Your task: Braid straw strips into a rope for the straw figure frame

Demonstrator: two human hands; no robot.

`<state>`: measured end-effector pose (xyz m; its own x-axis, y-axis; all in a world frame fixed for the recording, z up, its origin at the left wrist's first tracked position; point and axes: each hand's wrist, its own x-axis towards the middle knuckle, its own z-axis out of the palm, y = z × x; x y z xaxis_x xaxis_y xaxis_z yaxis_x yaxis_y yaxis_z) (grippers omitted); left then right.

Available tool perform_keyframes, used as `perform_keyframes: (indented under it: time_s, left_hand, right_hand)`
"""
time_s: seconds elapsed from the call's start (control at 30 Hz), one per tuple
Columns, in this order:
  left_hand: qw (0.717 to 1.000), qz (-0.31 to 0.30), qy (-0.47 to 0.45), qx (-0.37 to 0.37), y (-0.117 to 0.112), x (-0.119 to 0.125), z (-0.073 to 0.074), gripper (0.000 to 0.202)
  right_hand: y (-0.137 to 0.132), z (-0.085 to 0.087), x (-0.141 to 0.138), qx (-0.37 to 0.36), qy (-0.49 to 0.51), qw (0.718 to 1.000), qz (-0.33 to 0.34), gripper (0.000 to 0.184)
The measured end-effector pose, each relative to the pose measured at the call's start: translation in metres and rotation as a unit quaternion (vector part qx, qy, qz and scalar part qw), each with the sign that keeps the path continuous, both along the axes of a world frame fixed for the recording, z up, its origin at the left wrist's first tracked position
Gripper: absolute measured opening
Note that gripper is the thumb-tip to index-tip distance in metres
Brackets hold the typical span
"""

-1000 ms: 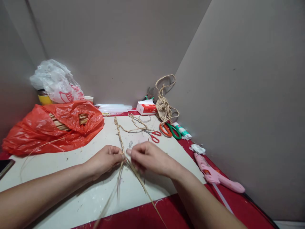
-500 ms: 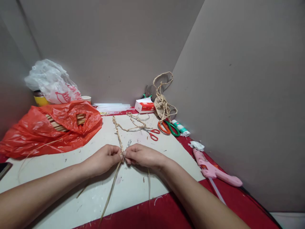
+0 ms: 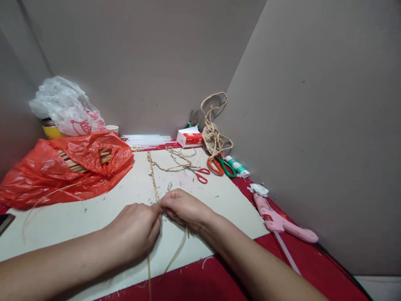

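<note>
A braided straw cord (image 3: 153,177) runs from the far part of the white board toward me, and its near end disappears between my hands. My left hand (image 3: 139,228) is closed at that end, its back turned up and its fingers mostly hidden. Pressed close beside it, my right hand (image 3: 184,207) pinches the cord with thumb and forefinger. Loose straw strands hang below: one strand (image 3: 149,271) under my left hand, another strand (image 3: 177,253) under my right. Beyond them lie red-handled scissors (image 3: 202,175), partly under a thinner stretch of cord.
A red plastic bag (image 3: 78,179) of straw bundles lies on the left of the white board (image 3: 232,217). At the back are clear glue sticks (image 3: 145,140), a small red-and-white box (image 3: 190,138) and a cord coil (image 3: 213,140). A pink glue gun (image 3: 282,221) rests at right.
My left hand has rolled over so its back faces up and moved slightly toward me. The loose strands have shifted, one now trailing from under my right hand.
</note>
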<state>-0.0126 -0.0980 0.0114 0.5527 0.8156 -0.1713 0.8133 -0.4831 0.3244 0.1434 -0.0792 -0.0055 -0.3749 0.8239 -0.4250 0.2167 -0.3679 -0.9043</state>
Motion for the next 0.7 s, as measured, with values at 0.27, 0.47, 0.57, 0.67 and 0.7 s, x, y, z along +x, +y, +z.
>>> perform_keyframes:
  time_s: [0.27,0.47,0.57,0.67,0.7]
  left_hand:
    - [0.989,-0.11,0.042,-0.087,-0.033,0.003,0.016,0.022]
    - [0.941,0.088,-0.293,-0.144,0.004,-0.004,0.01,0.023]
    - [0.853,0.163,-0.413,-0.273,0.026,-0.002,-0.005,0.018]
    - [0.784,0.15,-0.424,-0.429,0.029,0.0,-0.013,0.021]
    - [0.78,0.153,-0.412,-0.445,0.027,0.0,-0.014,0.021]
  right_hand:
    - [0.005,-0.004,0.009,-0.034,0.072,0.996,0.048,0.015]
    - [0.011,-0.005,0.021,-0.079,0.157,0.983,0.061,0.016]
    - [0.013,-0.004,0.023,-0.073,0.167,0.981,0.072,0.019]
    - [0.013,-0.004,0.023,-0.051,0.157,0.983,0.079,0.019]
    - [0.013,-0.004,0.024,-0.042,0.148,0.985,0.081,0.019]
